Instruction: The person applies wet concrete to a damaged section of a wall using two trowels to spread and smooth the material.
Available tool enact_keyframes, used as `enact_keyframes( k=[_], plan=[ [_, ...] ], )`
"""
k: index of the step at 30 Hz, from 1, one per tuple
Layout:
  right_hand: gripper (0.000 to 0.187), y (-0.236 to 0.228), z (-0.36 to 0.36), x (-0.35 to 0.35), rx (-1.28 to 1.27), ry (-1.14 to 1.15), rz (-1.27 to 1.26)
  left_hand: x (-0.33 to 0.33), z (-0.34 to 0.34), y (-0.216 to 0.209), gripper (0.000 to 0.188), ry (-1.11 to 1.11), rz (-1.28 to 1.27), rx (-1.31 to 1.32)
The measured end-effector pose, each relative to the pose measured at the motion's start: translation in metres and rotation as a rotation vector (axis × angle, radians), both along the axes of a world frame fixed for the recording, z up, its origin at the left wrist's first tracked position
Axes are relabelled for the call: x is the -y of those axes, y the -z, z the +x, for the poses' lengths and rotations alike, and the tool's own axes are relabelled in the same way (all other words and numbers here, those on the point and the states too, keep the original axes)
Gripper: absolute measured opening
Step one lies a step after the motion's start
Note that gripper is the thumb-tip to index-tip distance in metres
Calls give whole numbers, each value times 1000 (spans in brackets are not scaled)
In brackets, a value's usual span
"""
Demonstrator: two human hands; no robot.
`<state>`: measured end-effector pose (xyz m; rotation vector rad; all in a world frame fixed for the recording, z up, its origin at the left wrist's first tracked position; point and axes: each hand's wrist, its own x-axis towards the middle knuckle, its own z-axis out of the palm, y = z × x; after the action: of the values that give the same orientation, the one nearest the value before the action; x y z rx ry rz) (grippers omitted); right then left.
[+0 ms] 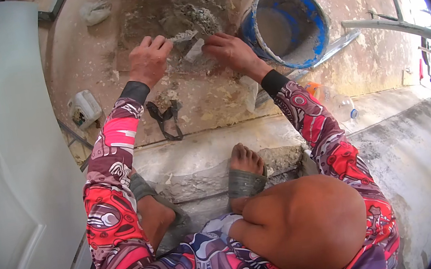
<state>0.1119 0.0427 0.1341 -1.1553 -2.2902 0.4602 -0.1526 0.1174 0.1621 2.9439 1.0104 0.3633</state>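
Grey mortar (205, 19) is spread far, beyond the curled left hand (149, 62) and right hand (235, 53). Their hold cannot be told.

Sleeves (113, 209) red-pink-maroon-white, busy print; cuffs (135, 92) black; bucket (249, 29) blue, grey-smeared; mortar (202, 18) grey; door (15, 162) white.

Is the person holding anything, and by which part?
The right grip seems to pinch a flat, pale-grey, four-sided piece by its right edge; for the left grip, I can't tell.

Both arms (112, 165) stretch forward, left hand (147, 62) and right hand (235, 54) near each other, fingers (160, 43) curled.
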Motion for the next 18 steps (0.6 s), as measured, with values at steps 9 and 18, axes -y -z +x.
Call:
enact_keyframes(
  k=[9,18],
  plan=[
    [14,-33,-9,-8,-500,600,-517,9,-15,-4,15,82,126,-73],
    [17,-44,-31,-34,-324,383,-591,-7,9,-37,5,283,225,-43]
  ],
)
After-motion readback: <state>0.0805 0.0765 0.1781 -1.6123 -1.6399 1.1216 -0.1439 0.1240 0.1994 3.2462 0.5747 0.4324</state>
